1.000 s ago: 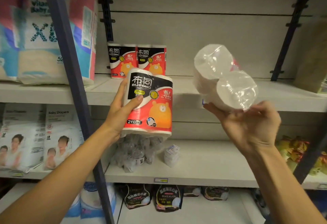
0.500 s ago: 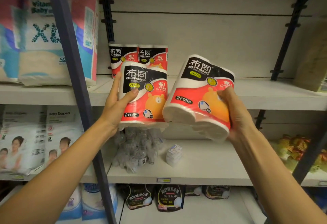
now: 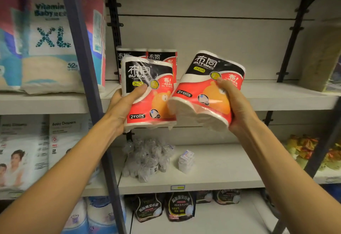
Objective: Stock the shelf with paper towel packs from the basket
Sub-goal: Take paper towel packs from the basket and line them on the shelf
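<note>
Two paper towel packs were held up in front of the upper shelf (image 3: 276, 95): the left pack (image 3: 149, 93) stood upright in the left hand (image 3: 120, 108), whose grip was wrapped round its side with the thumb across the front. The right pack (image 3: 204, 93) tilted leftward in the right hand (image 3: 238, 108), its grip clamped on the pack's right edge. Two stocked packs (image 3: 147, 56) stood upright at the shelf's back, behind the left pack.
</note>
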`<control>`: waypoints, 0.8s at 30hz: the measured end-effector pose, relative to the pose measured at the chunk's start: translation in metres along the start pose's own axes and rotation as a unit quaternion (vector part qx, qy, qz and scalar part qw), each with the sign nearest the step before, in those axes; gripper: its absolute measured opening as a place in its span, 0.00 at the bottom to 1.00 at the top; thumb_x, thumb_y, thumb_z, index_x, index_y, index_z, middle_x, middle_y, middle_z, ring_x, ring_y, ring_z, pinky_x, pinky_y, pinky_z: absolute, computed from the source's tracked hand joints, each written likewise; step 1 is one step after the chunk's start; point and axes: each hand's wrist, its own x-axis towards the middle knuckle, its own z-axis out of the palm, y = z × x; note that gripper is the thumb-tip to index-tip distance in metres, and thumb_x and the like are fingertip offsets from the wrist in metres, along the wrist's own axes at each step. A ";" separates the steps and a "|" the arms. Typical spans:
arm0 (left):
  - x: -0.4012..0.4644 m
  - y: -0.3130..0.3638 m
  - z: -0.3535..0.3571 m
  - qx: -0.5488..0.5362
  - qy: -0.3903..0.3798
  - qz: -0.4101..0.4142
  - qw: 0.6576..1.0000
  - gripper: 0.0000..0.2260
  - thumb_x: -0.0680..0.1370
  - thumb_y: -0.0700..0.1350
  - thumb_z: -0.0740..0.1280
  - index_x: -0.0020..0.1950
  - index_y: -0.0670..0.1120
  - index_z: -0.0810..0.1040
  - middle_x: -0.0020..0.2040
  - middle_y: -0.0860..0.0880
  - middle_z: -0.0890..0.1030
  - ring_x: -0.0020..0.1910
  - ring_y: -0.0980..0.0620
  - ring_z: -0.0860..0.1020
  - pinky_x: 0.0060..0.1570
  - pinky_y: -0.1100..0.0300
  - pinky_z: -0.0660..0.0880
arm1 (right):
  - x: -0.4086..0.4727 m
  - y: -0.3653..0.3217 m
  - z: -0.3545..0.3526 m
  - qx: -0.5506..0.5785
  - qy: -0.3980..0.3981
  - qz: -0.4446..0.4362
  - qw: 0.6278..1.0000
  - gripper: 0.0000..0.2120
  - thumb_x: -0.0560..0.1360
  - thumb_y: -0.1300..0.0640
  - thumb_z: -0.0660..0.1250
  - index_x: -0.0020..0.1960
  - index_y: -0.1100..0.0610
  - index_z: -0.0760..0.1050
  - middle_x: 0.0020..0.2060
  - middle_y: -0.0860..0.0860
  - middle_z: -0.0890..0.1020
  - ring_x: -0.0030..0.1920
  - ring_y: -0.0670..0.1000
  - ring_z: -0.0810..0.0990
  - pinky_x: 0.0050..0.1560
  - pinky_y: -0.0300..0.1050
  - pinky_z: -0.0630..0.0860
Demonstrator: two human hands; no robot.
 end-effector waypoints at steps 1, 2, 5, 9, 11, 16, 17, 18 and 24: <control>0.001 0.002 -0.001 -0.003 -0.005 -0.001 1.000 0.33 0.63 0.53 0.78 0.65 0.47 0.73 0.48 0.45 0.86 0.41 0.47 0.86 0.33 0.55 0.81 | 0.000 0.000 0.001 0.008 0.022 -0.012 1.000 0.30 0.65 0.51 0.79 0.62 0.58 0.74 0.51 0.59 0.84 0.49 0.61 0.85 0.49 0.65 0.80; 0.004 0.003 -0.001 -0.005 -0.006 0.000 1.000 0.30 0.65 0.52 0.77 0.64 0.48 0.74 0.47 0.46 0.86 0.40 0.48 0.86 0.33 0.55 0.81 | 0.000 -0.002 0.000 0.006 0.052 -0.030 0.998 0.28 0.65 0.50 0.78 0.61 0.58 0.75 0.49 0.59 0.85 0.47 0.60 0.85 0.47 0.63 0.81; 0.014 0.006 0.000 -0.004 0.003 0.011 1.000 0.28 0.69 0.54 0.77 0.65 0.49 0.73 0.49 0.46 0.86 0.44 0.46 0.86 0.40 0.51 0.82 | -0.002 -0.009 0.000 -0.045 0.122 -0.072 0.989 0.20 0.67 0.48 0.77 0.54 0.55 0.76 0.45 0.53 0.86 0.41 0.52 0.86 0.39 0.49 0.83; 0.030 0.010 0.009 -0.024 0.005 0.036 0.999 0.28 0.69 0.54 0.77 0.65 0.50 0.73 0.51 0.46 0.86 0.47 0.45 0.85 0.46 0.46 0.82 | 0.013 -0.024 0.003 -0.081 0.143 -0.110 0.980 0.27 0.66 0.50 0.78 0.60 0.54 0.71 0.45 0.51 0.84 0.37 0.47 0.85 0.31 0.41 0.78; 0.040 0.010 0.017 -0.041 0.017 0.044 0.998 0.29 0.68 0.54 0.77 0.66 0.49 0.73 0.52 0.46 0.85 0.48 0.45 0.85 0.46 0.46 0.82 | 0.027 -0.033 0.004 -0.096 0.148 -0.127 0.976 0.31 0.66 0.53 0.78 0.63 0.56 0.68 0.47 0.51 0.82 0.38 0.47 0.84 0.30 0.41 0.78; 0.067 0.008 0.039 -0.081 0.027 0.028 0.996 0.35 0.64 0.56 0.78 0.68 0.48 0.73 0.55 0.43 0.84 0.51 0.41 0.84 0.50 0.39 0.80 | 0.087 -0.056 0.000 -0.143 0.136 -0.189 0.962 0.32 0.65 0.54 0.79 0.62 0.55 0.66 0.51 0.52 0.80 0.48 0.50 0.82 0.46 0.46 0.80; 0.072 0.006 0.043 -0.085 0.024 0.019 0.996 0.34 0.64 0.57 0.78 0.67 0.48 0.74 0.56 0.43 0.84 0.52 0.40 0.84 0.53 0.37 0.79 | 0.103 -0.059 -0.002 -0.153 0.129 -0.193 0.961 0.32 0.64 0.54 0.80 0.61 0.54 0.66 0.52 0.52 0.80 0.49 0.50 0.82 0.49 0.48 0.80; 0.077 0.004 0.049 -0.089 0.019 0.013 0.996 0.32 0.65 0.57 0.77 0.67 0.49 0.76 0.56 0.43 0.84 0.53 0.40 0.83 0.55 0.37 0.78 | 0.120 -0.063 -0.003 -0.163 0.120 -0.196 0.959 0.33 0.63 0.54 0.80 0.60 0.54 0.65 0.52 0.52 0.80 0.49 0.50 0.82 0.50 0.48 0.80; 0.103 0.001 0.083 -0.105 0.022 0.004 0.994 0.18 0.75 0.56 0.68 0.62 0.49 0.79 0.52 0.44 0.85 0.43 0.46 0.85 0.40 0.51 0.82 | 0.217 -0.069 -0.012 -0.290 0.079 -0.229 0.926 0.36 0.62 0.52 0.81 0.65 0.54 0.68 0.50 0.47 0.78 0.48 0.47 0.79 0.52 0.45 0.78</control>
